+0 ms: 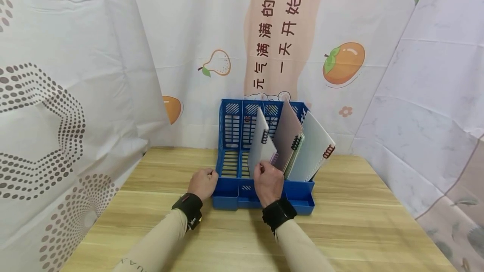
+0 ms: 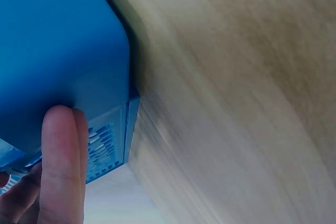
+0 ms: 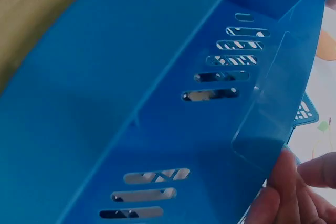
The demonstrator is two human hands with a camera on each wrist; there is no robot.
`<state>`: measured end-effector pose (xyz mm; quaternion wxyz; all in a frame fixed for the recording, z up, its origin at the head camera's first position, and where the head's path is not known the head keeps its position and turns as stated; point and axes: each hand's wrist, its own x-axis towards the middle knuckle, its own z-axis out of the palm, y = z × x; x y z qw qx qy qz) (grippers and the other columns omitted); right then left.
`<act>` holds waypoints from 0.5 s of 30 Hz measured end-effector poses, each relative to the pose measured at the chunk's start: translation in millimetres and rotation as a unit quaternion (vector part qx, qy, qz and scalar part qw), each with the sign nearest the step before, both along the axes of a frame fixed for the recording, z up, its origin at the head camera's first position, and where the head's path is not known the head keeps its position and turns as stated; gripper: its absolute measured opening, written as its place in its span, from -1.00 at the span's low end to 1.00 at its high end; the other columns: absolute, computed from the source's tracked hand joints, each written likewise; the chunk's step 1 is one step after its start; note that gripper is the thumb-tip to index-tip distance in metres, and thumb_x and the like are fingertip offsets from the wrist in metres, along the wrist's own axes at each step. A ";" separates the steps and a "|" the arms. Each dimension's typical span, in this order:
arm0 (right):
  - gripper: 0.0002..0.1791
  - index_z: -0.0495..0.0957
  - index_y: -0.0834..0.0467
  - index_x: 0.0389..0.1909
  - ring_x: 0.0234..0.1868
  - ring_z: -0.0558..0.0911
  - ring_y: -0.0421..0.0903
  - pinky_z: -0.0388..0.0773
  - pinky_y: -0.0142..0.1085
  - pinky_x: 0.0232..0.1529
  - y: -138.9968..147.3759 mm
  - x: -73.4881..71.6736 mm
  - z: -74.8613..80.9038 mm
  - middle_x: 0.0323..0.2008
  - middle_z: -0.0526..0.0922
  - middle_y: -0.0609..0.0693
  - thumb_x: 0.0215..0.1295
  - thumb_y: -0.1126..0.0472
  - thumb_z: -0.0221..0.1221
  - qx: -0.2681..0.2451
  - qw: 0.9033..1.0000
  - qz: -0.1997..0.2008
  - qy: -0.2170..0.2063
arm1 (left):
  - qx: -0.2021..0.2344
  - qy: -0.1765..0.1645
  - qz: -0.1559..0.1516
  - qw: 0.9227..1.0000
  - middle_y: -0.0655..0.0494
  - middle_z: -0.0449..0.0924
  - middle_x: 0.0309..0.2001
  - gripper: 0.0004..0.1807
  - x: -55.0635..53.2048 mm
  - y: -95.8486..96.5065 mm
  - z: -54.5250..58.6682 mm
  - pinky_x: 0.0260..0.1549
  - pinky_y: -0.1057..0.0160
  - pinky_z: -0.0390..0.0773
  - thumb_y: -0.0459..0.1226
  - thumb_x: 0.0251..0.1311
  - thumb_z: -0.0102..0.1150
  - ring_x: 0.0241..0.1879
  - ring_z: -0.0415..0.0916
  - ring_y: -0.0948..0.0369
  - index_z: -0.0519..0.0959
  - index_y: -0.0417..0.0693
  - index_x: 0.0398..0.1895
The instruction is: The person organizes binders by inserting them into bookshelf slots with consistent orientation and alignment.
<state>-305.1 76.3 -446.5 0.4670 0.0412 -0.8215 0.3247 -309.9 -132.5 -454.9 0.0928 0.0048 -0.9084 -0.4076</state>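
A blue plastic file rack (image 1: 229, 194) stands on the table, with slatted upright compartments and shallow front trays. My left hand (image 1: 203, 183) grips its left front corner; in the left wrist view a straight finger (image 2: 62, 156) presses the outer side wall, other fingers at the rim. At the middle of the front panel's upper edge, my right hand (image 1: 269, 181) holds the rim, fingers (image 3: 286, 182) bent there in the right wrist view. Just behind it lean a white notebook (image 1: 257, 146) with a black coil and a smaller one with a purple coil (image 1: 274, 158), partly hidden.
Farther right in the rack stand a pinkish notebook (image 1: 286, 133), a greenish one (image 1: 295, 156) and a pale blue one (image 1: 315, 146) with a brown coil. The wooden table (image 1: 359, 221) extends around the rack. A printed curtain (image 1: 211, 20) hangs behind.
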 end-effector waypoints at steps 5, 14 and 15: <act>-0.77 0.57 0.17 -0.59 -0.62 0.61 -0.03 0.56 -0.11 -0.55 3.1 4.1 -1.0 -0.62 0.63 0.05 0.17 0.33 0.42 0.003 1.000 -0.001 -0.014 | -0.003 -0.003 -0.001 1.000 0.13 0.59 -0.52 -0.64 0.4 1.2 0.8 -0.23 0.08 0.59 -0.19 0.42 -0.02 -0.50 0.59 0.19 0.72 -0.15 0.00; -0.78 0.60 0.16 -0.53 -0.62 0.56 -0.10 0.51 -0.18 -0.56 9.4 12.5 -7.1 -0.61 0.61 0.02 0.16 0.28 0.47 0.026 1.000 0.010 0.011 | 0.009 -0.004 -0.007 1.000 0.13 0.55 -0.57 -0.62 -0.8 -0.4 -1.7 -0.41 0.16 0.55 -0.18 0.42 -0.04 -0.60 0.55 0.20 0.72 -0.16 0.00; -0.79 0.61 0.17 -0.51 -0.63 0.56 -0.11 0.51 -0.19 -0.56 10.4 13.0 -8.6 -0.61 0.61 0.02 0.17 0.28 0.47 0.028 0.999 0.011 0.013 | 0.011 -0.006 -0.007 1.000 0.12 0.54 -0.58 -0.61 -0.9 -0.9 -1.9 -0.42 0.16 0.55 -0.17 0.42 -0.05 -0.62 0.55 0.19 0.71 -0.16 0.01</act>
